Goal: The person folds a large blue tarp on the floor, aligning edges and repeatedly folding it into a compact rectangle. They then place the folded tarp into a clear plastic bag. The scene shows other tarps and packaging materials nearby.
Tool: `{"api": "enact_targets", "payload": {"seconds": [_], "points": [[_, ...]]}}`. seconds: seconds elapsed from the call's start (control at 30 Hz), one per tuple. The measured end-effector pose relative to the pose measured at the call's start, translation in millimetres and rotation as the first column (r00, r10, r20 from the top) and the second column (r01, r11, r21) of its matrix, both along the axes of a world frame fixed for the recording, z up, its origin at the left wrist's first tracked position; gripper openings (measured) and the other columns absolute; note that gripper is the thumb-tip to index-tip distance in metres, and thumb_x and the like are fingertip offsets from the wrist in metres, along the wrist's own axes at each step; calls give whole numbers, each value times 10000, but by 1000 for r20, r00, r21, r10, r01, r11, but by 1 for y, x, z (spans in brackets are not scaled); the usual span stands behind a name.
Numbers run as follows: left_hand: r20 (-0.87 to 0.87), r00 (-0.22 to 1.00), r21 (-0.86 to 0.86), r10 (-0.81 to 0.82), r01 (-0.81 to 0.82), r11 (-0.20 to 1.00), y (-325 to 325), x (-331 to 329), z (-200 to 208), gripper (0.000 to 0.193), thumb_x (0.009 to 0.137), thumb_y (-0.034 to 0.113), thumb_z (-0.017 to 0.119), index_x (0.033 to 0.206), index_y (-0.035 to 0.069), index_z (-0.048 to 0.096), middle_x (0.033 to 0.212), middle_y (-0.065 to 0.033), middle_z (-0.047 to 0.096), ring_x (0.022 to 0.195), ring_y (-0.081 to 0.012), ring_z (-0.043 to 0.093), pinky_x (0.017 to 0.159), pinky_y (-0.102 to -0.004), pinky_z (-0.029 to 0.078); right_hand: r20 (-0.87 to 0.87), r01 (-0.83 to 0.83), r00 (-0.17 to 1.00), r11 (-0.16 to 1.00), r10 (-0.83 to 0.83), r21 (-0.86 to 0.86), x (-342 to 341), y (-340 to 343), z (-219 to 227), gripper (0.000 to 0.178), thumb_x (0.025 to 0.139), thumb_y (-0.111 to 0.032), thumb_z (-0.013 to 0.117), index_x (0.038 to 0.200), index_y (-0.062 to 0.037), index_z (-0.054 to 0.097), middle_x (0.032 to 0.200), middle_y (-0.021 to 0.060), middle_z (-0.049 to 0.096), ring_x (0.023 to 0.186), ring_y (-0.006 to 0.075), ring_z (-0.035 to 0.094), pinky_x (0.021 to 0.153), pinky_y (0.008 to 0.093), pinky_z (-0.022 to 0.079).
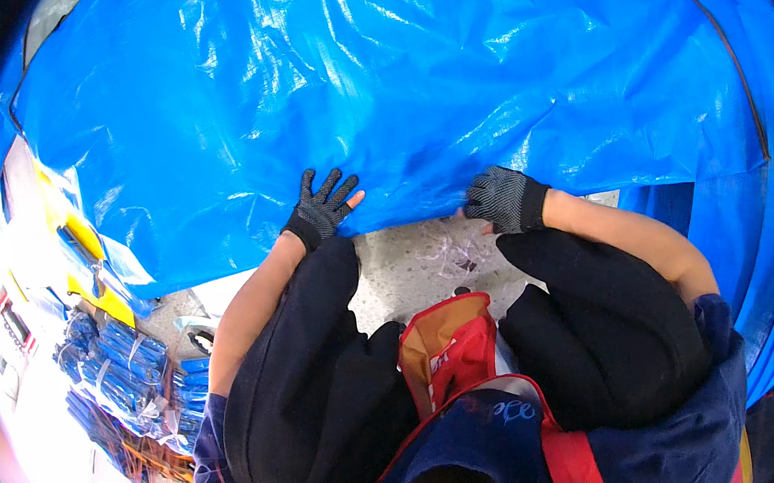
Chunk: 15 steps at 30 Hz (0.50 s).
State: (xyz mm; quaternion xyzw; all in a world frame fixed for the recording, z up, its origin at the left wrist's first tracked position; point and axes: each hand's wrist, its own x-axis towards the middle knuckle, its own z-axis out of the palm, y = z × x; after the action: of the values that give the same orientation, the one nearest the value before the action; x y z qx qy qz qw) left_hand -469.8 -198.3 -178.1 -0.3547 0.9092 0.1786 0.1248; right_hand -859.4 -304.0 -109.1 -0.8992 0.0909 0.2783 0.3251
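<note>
Hands (319, 209) (503, 200) x2 (L+R) on 1 tarp (230, 133)

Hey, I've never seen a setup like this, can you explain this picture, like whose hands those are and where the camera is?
There's no robot here. A person wears cameras on the head, and this view looks down from the left one; its wide lens bends straight edges. The dark trousers at the bottom are the wearer's own.

Both hands are gloved. The left hand is spread flat on a big, shiny blue sheet. The right hand is at the sheet's near edge, fingers bent; I can't tell whether it grips it.

Between the knees you see a speckled floor with some clear plastic on it. At lower left lie blue bundles.
</note>
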Motion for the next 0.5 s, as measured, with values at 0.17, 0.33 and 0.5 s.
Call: {"api": "enact_targets", "payload": {"seconds": [0.17,0.33,0.5], "points": [[-128,990,87,67,-56,995,-15,-14,25,563,792,454,546,1332,356,418,1447,-74,342,1300,-345,336,996,-694,150,31,560,828,825,-560,-80,-75,3,17,538,725,-431,714,1197,-217,570,1228,93,548,1163,296,481,971,494,355],[-298,936,-33,189,-208,978,-6,-48,-3,638,725,534,595,1238,159,532,1348,-124,445,1275,-367,361,1018,-661,177,227,757,-559,-602,-798,-254,-178,37,66,403,769,-441,713,819,-49,632,869,104,667,771,222,600,706,342,477],[-284,908,76,307,-298,951,-28,-116,10,829,701,597,616,1369,164,383,1436,-177,309,1337,-396,245,1026,-682,98,-185,192,-931,-853,-314,486,-210,0,76,582,789,-366,721,1217,-42,496,1182,111,551,1051,306,530,890,469,444]]}}
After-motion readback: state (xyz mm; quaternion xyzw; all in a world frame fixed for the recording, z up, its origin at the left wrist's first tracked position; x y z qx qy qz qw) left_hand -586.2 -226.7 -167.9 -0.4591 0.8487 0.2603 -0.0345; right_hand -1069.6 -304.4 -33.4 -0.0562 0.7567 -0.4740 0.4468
